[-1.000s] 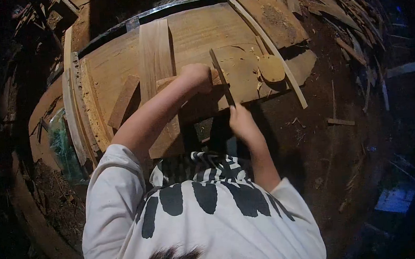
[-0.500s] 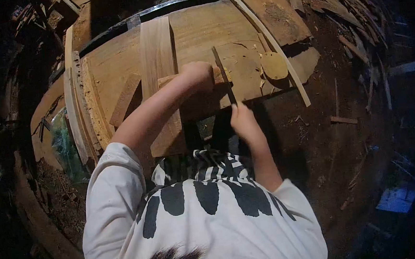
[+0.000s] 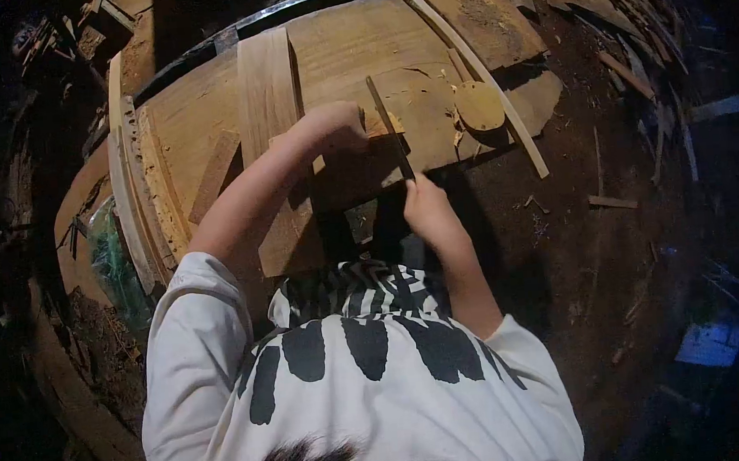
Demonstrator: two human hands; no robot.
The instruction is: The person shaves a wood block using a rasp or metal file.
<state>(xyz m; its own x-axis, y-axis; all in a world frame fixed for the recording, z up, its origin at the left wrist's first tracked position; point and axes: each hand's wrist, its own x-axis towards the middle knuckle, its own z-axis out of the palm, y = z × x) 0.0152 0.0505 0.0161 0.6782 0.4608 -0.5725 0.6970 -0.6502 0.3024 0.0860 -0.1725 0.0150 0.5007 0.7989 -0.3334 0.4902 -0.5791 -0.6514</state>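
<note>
Here, your left hand [image 3: 334,123] clamps small wood block [image 3: 375,126] onto big board [image 3: 348,48], frame centre, steadying it; your right hand [image 3: 426,211] grips thin blade [image 3: 384,114], laid across block for cutting.

no readable text, labels, brands or numbers, only black blotches on the white shirt [image 3: 371,376]

One wide-angle head-worn camera looks steeply down and forward from just above the person, close over a white black-patterned shirt [image 3: 218,387], facing the left hand [image 3: 332,123] and right hand [image 3: 426,211] at a broad pale wooden board [image 3: 348,48].
</note>
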